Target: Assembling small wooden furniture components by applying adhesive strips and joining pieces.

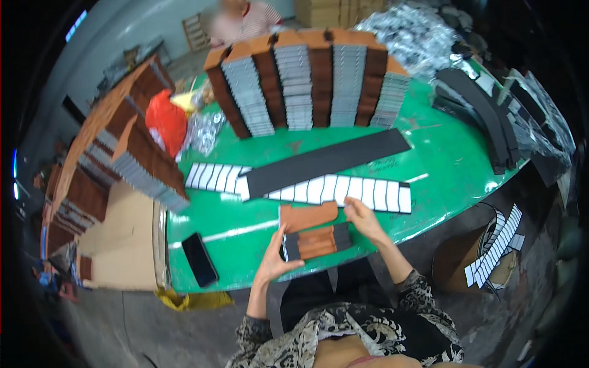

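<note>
My left hand (pixel 273 260) grips the left end of a brown wood-look block with black ends (pixel 318 242), thumb on its near edge and fingers on its far side. Just beyond it lies a flat orange-brown piece with a notched edge (pixel 307 216). My right hand (pixel 365 221) is raised at the right end of that piece, fingertips closed together; whatever they hold, if anything, is too small to make out. Farther off, a long black strip (pixel 331 161) rests across a white strip sheet with dark cross lines (pixel 350 190).
Tall stacks of brown and grey pieces (pixel 307 80) stand at the back of the green table (pixel 245 230), with more stacks (pixel 150 162) at left. A phone (pixel 200 259) lies front left. Black curved strips (pixel 475 110) lie right, above a bin (pixel 457 260). Another person (pixel 248 21) is beyond.
</note>
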{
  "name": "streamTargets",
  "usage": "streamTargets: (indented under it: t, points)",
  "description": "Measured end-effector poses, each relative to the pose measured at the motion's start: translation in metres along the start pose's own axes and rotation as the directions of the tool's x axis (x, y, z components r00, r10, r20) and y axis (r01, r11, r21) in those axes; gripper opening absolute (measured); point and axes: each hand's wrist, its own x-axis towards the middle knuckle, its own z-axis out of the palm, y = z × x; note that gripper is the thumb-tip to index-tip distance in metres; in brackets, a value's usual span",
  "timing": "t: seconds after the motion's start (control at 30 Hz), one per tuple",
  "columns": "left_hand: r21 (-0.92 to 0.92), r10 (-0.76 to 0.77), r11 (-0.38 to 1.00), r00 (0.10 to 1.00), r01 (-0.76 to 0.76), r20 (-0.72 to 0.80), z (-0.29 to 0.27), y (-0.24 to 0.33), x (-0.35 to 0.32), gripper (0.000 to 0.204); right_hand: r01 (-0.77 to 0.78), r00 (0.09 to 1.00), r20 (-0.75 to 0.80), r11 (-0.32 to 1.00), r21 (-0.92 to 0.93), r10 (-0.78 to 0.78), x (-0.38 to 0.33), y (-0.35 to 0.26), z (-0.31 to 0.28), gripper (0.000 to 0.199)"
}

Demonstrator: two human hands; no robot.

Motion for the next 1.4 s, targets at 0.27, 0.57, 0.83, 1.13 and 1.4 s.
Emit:
streamTargets:
  t: [0.27,0.57,0.83,1.13,1.4]
  points:
    - [-0.034,-0.04,0.999,0.997,0.037,-0.073,-0.002,-0.006,-0.005,0.092,0.159,0.986,0.063,0.735,-0.659,-0.157,0.029,-0.034,0.021,0.035]
    - [-0.016,-0.053,0.999,0.997,0.052,-0.054,-0.002,-0.016,-0.001,0.09,0.153,0.988,0.088,0.854,-0.497,-0.125,0.027,-0.038,0.02,0.022]
    - [-0.076,-0.169,0.983,0.986,0.168,-0.001,-0.006,-0.02,-0.003,0.09,0.206,0.977,0.137,0.876,-0.436,-0.162,0.028,-0.04,0.019,0.026]
    - [0.004,-0.152,0.988,0.988,0.152,-0.041,-0.006,-0.009,0.002,0.09,0.051,0.998,0.045,0.998,0.033,-0.052,0.035,-0.032,0.025,0.04]
    - [0.011,-0.173,0.985,0.984,0.174,-0.051,-0.006,-0.005,-0.004,0.09,-0.028,0.986,0.169,0.987,0.157,0.001,0.041,-0.023,0.029,0.032]
